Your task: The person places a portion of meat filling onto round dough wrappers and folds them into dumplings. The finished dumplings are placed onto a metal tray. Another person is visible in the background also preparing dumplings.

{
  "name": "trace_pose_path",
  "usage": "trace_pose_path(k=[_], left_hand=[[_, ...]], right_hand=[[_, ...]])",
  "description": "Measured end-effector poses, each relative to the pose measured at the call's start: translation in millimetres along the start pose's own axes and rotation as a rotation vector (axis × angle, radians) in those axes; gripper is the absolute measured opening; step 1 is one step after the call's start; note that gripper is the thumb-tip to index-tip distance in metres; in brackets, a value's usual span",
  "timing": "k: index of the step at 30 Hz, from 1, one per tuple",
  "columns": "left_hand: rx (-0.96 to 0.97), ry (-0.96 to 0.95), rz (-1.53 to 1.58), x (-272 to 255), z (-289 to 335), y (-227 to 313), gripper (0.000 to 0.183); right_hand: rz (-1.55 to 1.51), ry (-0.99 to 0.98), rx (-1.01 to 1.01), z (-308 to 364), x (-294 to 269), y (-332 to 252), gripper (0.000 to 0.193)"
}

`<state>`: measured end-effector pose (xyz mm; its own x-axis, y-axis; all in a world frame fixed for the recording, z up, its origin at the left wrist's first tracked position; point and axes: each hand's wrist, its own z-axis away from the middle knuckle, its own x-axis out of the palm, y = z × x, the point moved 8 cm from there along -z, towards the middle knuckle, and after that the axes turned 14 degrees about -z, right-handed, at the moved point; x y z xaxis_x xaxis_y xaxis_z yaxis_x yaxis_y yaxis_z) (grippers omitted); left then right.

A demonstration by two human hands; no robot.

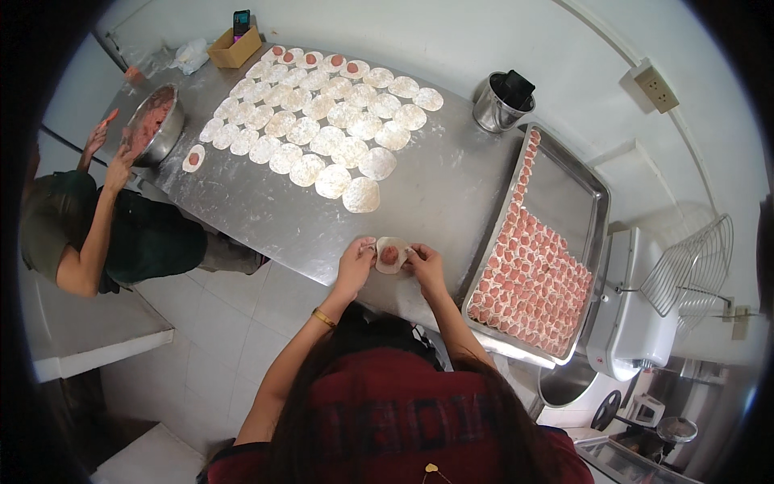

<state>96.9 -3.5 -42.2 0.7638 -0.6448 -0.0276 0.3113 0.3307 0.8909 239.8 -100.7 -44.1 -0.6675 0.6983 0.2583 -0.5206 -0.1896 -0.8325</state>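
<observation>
Between my hands, over the near edge of the steel table (451,169), is a round dough wrapper (392,243) with a ball of minced meat (389,256) at its middle. My left hand (355,264) pinches the wrapper's left edge. On the other side, the fingers of my right hand (426,266) grip its right edge. Farther off lie rows of floured wrappers (329,140), with meat on several in the back row. To my right, a large metal tray (465,300) holds many small dumplings with meat showing on top (528,286).
At the left a co-worker (129,234) works at a steel bowl of minced meat (153,121). One wrapper with meat (193,159) lies near that bowl. A metal pot (496,111) stands behind the tray. A cardboard box (234,50) sits at the back left, and a white mixer (633,302) at the right.
</observation>
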Motion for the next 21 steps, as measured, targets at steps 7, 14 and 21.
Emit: trace_pose_path(k=[7,14,21], left_hand=[[0.15,-0.087,-0.01,2,-2,0,0.033],[0.112,-0.197,-0.005,8,0,12,0.028],[0.034,-0.163,0.232,14,-1,15,0.016]], right_hand=[[-0.021,-0.108,-0.112,5,2,6,0.03],[-0.052,-0.089,-0.148,9,6,3,0.025],[-0.374,-0.046,-0.134,25,11,-20,0.023]])
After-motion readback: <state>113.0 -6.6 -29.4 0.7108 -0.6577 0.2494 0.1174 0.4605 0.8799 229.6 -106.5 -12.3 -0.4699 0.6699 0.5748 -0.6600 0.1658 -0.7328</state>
